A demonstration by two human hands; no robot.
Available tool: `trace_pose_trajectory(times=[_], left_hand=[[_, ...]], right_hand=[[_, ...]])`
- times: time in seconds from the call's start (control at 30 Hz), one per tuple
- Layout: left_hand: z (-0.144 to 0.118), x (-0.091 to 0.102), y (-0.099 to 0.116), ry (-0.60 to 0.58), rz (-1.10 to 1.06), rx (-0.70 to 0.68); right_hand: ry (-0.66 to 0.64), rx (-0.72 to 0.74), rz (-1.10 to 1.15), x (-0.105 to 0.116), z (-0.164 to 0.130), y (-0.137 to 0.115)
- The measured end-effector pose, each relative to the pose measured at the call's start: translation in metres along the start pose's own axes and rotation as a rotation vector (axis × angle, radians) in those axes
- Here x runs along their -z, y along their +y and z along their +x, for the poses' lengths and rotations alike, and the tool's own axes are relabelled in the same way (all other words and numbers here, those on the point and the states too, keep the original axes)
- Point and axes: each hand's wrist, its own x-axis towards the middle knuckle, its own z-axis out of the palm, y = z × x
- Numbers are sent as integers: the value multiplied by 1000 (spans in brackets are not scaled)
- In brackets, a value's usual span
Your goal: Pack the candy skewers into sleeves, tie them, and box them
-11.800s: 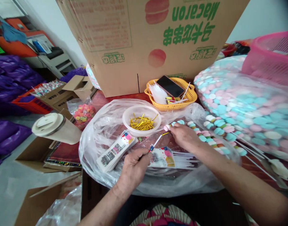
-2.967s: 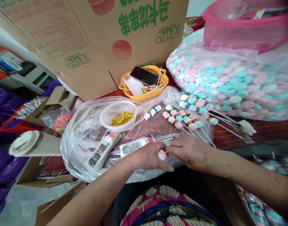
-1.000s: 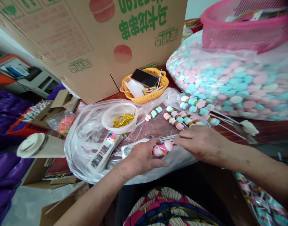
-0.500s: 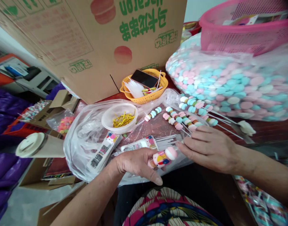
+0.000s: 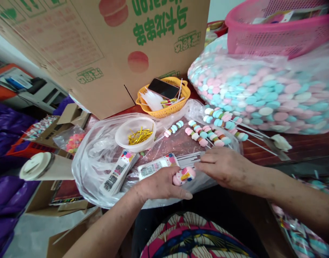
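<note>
Left hand (image 5: 160,184) is holding a wrapped marshmallow skewer (image 5: 184,176), lower centre
Fingers are clasping it; whether the right hand (image 5: 225,167) alongside is gripping, I cannot tell.

1. A single camera worn on the person's head looks forward and steeply down across the tabletop (image 5: 309,147), close above the work.
2. The wearer's hands (image 5: 160,184) sit near mid-frame, the forearms (image 5: 110,218) reaching in from the bottom and right edges, a patterned garment (image 5: 196,238) at bottom center.
3. Facing the lens beyond, a cardboard box (image 5: 105,53) stands tilted in frame, its top cropped.
4. The wide view reaches the floor (image 5: 27,229), lower left, and a pink basket (image 5: 261,43), upper right.
</note>
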Motion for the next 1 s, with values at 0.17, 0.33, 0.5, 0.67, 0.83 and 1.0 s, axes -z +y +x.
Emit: trace_pose_trajectory(times=[0.17,0.33,0.5,0.67,0.83,1.0], left_hand=[[3,-3,2,-312,-239,135],[7,1,7,-189,-170,98],[-11,0,16,177,459,-27],[-12,-12,16,279,707,30],[1,-10,15,139,368,-117],[0,-2,15,183,345,-61]], right_hand=[[27,106,100,-3,6,-8],[-64,-22,238,-10,8,-12],[-207,-171,212,7,7,-1],[-233,-177,225,16,10,-3],[-192,-190,277,11,18,-15],[-175,-172,263,11,17,-5]])
